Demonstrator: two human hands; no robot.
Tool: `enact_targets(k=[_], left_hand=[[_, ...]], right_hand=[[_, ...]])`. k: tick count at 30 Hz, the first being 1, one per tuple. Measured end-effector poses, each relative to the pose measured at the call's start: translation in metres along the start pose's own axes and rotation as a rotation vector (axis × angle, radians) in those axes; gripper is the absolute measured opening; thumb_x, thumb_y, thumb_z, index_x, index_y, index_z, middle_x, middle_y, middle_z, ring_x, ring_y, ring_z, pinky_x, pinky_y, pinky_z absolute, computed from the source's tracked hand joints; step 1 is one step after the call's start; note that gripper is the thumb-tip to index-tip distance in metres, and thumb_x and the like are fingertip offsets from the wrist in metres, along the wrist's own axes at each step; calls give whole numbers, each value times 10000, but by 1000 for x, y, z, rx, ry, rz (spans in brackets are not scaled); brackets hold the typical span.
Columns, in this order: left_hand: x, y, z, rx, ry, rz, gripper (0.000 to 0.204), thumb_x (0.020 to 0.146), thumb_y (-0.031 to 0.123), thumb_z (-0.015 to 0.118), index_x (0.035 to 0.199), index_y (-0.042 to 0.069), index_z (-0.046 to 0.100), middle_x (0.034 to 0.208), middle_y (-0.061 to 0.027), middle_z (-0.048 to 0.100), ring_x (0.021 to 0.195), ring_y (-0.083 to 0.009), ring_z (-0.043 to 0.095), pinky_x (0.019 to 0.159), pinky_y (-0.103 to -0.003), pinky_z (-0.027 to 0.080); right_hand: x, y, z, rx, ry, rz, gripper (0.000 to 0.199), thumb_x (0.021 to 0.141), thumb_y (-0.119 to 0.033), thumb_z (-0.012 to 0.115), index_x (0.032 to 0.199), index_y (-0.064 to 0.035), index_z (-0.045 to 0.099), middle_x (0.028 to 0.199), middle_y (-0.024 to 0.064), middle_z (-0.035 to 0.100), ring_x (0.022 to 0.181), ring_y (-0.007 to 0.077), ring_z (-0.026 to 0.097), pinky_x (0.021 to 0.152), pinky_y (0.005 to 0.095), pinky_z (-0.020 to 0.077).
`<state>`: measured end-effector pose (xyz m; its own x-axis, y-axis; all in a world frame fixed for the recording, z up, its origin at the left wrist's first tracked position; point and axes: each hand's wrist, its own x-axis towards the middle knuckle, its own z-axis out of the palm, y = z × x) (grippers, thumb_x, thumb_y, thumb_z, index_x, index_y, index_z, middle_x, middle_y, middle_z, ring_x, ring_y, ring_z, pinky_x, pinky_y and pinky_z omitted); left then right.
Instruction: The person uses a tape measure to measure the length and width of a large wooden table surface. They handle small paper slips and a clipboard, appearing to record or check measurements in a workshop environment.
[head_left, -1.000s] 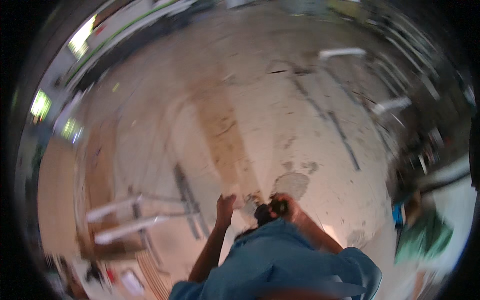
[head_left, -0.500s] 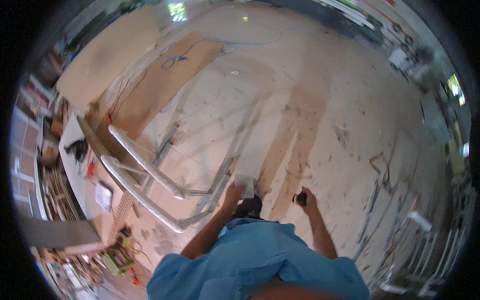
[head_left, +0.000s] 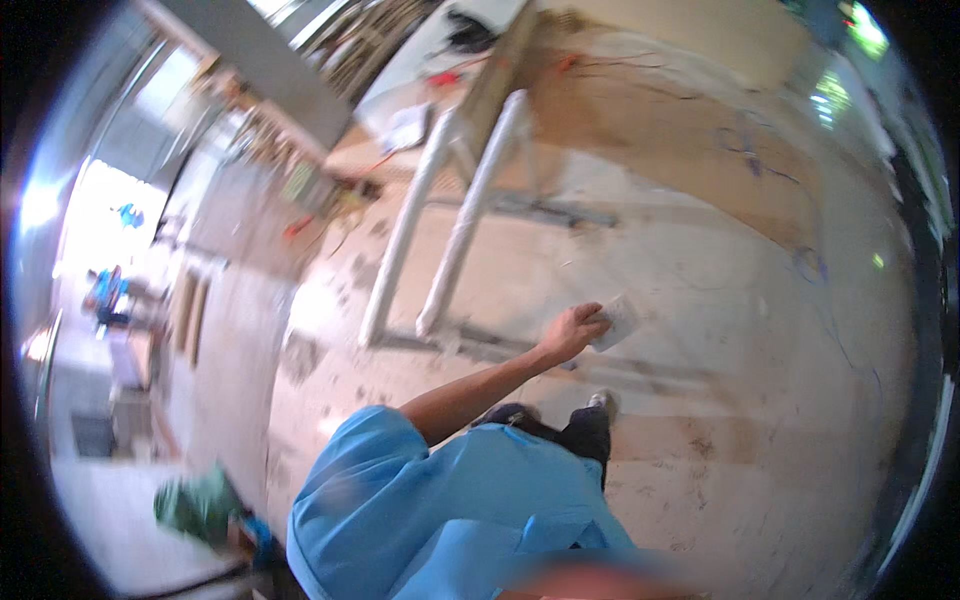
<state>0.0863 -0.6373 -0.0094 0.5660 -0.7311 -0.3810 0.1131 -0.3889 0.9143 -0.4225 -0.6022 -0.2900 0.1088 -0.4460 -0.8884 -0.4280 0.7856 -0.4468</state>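
My left hand is held out in front of me, its fingers closed on a pale, flat rectangular piece. Blur hides what the piece is made of. My right hand and forearm are out of view. Beyond my left forearm stands a metal frame with two long tubes in whitish wrapping. Thin grey bars extend from it low over the floor.
A worktable with a dark tool and papers lies beyond the frame. Brown sheeting and a blue cord lie on the floor. People in blue are far left; a green bag is lower left.
My view has swung to the left, bringing a bright doorway and distant people in. The left hand keeps the pale piece; my right hand, which held something small and dark, has left the picture.
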Motion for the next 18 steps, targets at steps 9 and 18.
enact_targets(k=[9,18], left_hand=[[-100,-58,-66,-440,546,-101,369,995,136,650,1309,-57,651,1155,-97,737,1059,-188,670,936,-352,537],[-260,-165,-172,-747,1019,-64,213,1029,161,660,1141,-13,713,987,-5,681,905,-90,600,777,-293,498]], right_hand=[[140,-429,39,-370,120,-151,351,938,-381,638,798,-70,555,626,91,566,466,251,559,420,401,449],[-51,-367,442,3,-453,-484,297,907,-322,702,993,-67,576,828,80,642,675,187,616,609,339,499]])
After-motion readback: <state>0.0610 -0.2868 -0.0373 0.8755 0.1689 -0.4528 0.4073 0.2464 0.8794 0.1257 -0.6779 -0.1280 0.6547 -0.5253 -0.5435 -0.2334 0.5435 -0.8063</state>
